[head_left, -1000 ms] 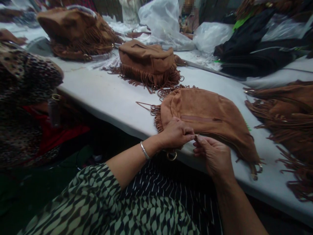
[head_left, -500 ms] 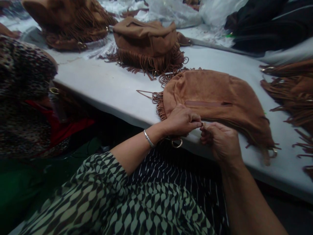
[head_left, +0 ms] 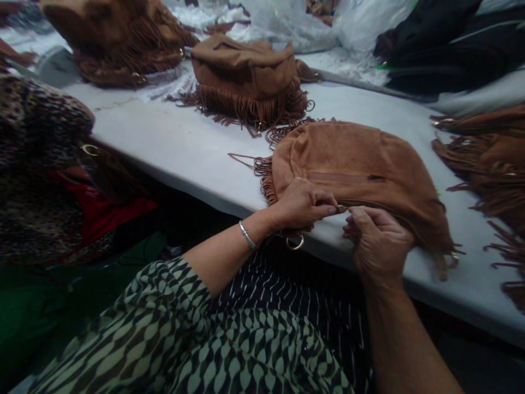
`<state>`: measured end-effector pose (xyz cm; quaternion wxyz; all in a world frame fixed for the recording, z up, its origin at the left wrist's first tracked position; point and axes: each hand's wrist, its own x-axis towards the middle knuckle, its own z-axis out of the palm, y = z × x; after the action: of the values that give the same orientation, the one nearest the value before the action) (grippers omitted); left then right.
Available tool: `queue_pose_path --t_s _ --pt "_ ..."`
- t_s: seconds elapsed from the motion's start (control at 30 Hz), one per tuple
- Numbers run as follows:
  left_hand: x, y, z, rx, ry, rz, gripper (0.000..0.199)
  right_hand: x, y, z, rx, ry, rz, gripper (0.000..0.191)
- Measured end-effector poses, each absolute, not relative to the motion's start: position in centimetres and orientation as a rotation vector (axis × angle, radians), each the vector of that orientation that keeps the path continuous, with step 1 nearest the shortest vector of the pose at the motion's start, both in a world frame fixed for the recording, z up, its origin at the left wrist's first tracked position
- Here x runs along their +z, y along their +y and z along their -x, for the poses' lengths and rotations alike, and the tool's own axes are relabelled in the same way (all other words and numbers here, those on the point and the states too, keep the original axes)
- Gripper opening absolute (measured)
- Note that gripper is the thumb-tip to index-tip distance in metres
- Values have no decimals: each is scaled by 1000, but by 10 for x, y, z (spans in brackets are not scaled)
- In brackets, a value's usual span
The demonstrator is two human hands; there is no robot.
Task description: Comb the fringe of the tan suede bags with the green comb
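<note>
Right hand (head_left: 379, 246) has drawn slightly from the left hand (head_left: 301, 205), which pinches a small piece (head_left: 342, 208); the right's grip is unclear. Beyond, a brown bag (head_left: 356, 148) lies on the tabletop (head_left: 205, 172); slack pinching could lose the piece.

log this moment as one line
left hand: pinching small yellowish piece; right hand: pinched beside it; curved brown suede-like bag: on white table

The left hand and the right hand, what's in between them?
In the head view, a small yellowish piece shows between the left hand and the right hand, too small to name.
</note>
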<state>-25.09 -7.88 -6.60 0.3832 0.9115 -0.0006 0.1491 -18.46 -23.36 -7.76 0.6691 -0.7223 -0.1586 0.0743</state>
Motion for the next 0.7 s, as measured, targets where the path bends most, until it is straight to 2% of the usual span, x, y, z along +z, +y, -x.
queue_pose_path --t_s 0.17,0.3,0.53,0.7 --pt "-68 -78 248 389 42 -2326 23 -70 -241 185 -9 -696 1860 28" --pt "-67 -80 247 392 11 -2430 21 -62 -238 176 -83 -1007 2035 20" --pt "-67 -94 253 368 -29 -2551 22 -26 -237 164 265 -1537 2514 27" --pt "-86 -88 252 475 -109 -2503 22 -4 -230 160 462 -1806 2614 23"
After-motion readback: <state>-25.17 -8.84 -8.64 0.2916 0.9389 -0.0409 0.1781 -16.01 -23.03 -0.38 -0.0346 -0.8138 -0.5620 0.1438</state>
